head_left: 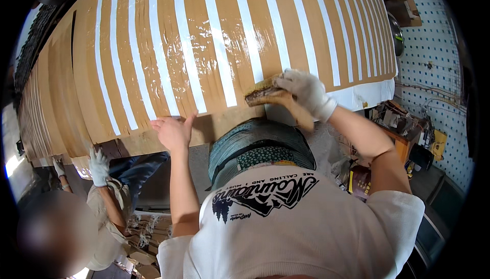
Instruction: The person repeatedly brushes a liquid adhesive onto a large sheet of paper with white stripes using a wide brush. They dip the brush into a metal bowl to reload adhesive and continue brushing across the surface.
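Note:
A white-gloved right hand of mine is closed around a wide brush. The brush has a pale wooden handle and dark-stained bristles, and it rests near the front edge of a brown sheet with long white strips. My left hand is bare. Its fingers are spread, with the fingertips at the sheet's front edge beside a white strip. The sheet's left and middle part shines as if wet and shows wrinkles; the right part looks matt.
At the left, another person's gloved hands touch the edge of further brown sheets. Someone else stands at the far left. A white sheet sticks out under the right end. Cluttered shelving stands at the right beside a dotted wall.

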A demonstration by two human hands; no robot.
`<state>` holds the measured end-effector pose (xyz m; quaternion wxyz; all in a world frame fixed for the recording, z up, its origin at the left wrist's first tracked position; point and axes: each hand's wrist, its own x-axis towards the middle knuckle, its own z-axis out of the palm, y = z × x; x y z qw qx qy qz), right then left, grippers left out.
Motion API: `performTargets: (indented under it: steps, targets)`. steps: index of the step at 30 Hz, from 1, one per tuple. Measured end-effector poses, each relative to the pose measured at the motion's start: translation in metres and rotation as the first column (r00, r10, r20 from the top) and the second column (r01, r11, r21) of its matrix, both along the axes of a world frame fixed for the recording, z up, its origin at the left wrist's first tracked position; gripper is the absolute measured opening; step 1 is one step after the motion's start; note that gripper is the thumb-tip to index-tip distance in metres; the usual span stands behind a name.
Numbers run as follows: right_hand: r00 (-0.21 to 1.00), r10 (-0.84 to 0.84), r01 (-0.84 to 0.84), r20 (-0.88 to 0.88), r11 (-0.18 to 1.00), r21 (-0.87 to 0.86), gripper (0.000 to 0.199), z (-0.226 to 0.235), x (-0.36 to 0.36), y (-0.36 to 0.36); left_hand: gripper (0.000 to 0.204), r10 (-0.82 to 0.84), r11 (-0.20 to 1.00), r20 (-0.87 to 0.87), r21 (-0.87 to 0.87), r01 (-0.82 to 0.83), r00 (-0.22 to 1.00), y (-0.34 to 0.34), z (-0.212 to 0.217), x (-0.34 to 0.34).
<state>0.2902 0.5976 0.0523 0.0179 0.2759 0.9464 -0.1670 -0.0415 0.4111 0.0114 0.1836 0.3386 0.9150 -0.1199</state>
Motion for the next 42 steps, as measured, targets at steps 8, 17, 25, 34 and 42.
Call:
performTargets:
  steps: [8,17,25,34,42]
  targets:
    - [0.978,-0.116,0.155,-0.173,0.960,0.234,0.024,-0.004,-0.022,0.031,0.127,0.052,0.999,0.037,0.002,-0.052,0.998,-0.001,0.010,0.004]
    - [0.953,-0.217,0.274,0.213,0.915,-0.296,0.036,0.050,-0.049,0.034,0.127,0.027,0.998,-0.013,0.060,-0.026,1.000,-0.005,0.009,0.006]
    - [0.865,-0.464,0.474,-0.193,0.880,0.007,0.040,0.006,-0.143,0.236,0.127,0.084,0.995,0.064,0.054,-0.088,0.994,-0.004,0.003,0.003]
    - [0.871,-0.379,0.464,-0.313,0.843,0.271,0.043,-0.019,-0.280,0.470,0.128,0.189,0.979,0.127,0.047,-0.197,0.974,-0.022,0.000,0.008]
    - [0.834,-0.371,0.500,-0.409,0.822,0.274,0.050,-0.004,-0.290,0.550,0.129,0.181,0.965,0.271,0.139,-0.224,0.945,-0.001,0.004,-0.005]
